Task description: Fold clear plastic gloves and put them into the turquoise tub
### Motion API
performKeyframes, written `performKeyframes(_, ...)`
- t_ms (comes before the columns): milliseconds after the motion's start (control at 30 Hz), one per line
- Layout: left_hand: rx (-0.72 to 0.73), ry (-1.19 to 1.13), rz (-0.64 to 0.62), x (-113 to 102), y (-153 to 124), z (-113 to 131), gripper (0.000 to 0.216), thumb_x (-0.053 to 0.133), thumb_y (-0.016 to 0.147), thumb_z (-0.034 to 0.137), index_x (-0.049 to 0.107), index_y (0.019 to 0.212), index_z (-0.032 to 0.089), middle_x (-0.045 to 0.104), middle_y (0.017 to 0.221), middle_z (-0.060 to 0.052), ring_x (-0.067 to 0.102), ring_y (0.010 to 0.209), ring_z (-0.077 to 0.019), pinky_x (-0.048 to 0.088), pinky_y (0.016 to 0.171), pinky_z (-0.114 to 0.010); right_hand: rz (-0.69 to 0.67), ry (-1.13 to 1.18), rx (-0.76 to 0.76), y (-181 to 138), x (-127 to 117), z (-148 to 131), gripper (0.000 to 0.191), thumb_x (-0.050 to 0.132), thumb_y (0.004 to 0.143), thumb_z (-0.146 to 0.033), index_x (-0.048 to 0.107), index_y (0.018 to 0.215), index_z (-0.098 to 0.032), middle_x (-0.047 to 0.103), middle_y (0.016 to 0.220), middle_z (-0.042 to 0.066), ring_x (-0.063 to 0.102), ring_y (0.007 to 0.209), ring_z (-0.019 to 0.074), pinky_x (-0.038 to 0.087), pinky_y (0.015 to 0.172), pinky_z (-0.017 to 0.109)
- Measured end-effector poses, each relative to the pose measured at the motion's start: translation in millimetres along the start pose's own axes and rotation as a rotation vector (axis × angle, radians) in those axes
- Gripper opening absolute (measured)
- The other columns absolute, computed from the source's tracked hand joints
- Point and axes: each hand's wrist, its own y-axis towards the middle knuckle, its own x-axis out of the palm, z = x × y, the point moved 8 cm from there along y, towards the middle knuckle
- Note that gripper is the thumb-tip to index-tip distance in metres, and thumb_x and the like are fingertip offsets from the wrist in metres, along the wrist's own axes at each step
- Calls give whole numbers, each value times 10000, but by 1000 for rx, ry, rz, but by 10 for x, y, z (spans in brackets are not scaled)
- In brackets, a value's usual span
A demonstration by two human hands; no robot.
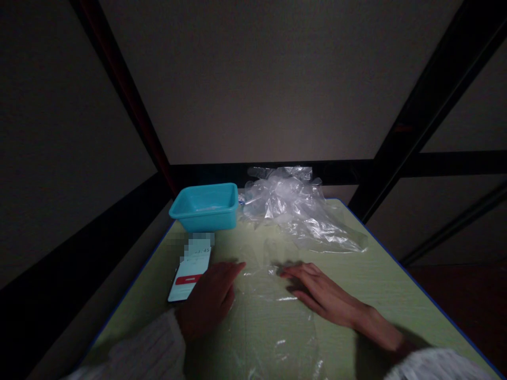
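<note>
Clear film between hands; open turquoise tub beyond.

Phone with lit screen. In the upper part, a line of dark digits ends in "45"; the characters before it are partly masked by pixelation. Lower down, a red button bears pale lettering, too small to be read.
</note>
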Motion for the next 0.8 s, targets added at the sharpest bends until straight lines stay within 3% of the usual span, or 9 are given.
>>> performKeyframes(133, -79, 30, -44, -59, 37, -163, 483, 373, 760, 65, 475, 1223, 157, 620, 1116, -101, 574, 1015, -232, 483, 880, -389, -5, -26, -24, -5, 15, -23, 346, 419, 919, -222, 391, 1262, -184, 589, 1138, 109, 539, 1020, 232, 461, 878, 441)
performKeyframes(300, -67, 121, -177, -25, 87, -111, 458, 443, 732, 82, 483, 1186, 130, 595, 1080, -104, 518, 1040, -257, 381, 976, -462, 56, -82, -12, -21, -66, -20, 326, 393, 928, -248, 414, 1246, -177, 592, 1146, 116, 551, 1023, 234, 477, 868, 433)
performKeyframes(433, -76, 203, -258, 43, 98, -107, 253, 485, 738, 133, 546, 982, 150, 564, 992, -87, 495, 985, -260, 280, 1027, -504, 14, -147, -40, -10, -20, -33, 309, 367, 933, -243, 448, 1222, -165, 619, 1099, 117, 574, 987, 235, 485, 863, 436)
performKeyframes(567, -81, 188, -260, 71, 98, -105, 108, 479, 727, 115, 516, 815, 164, 520, 904, -79, 469, 913, -258, 382, 913, -457, -12, -172, -57, 1, 8, -51, 313, 347, 935, -227, 460, 1219, -162, 637, 1049, 116, 587, 941, 233, 499, 836, 431)
performKeyframes(800, -128, 18, -309, 74, 118, -77, 161, 381, 739, 47, 396, 686, 198, 472, 745, -21, 456, 705, -190, 413, 669, -317, -10, -168, -65, 1, -27, -67, 306, 347, 934, -218, 476, 1208, -178, 645, 1000, 98, 590, 926, 232, 502, 824, 437)
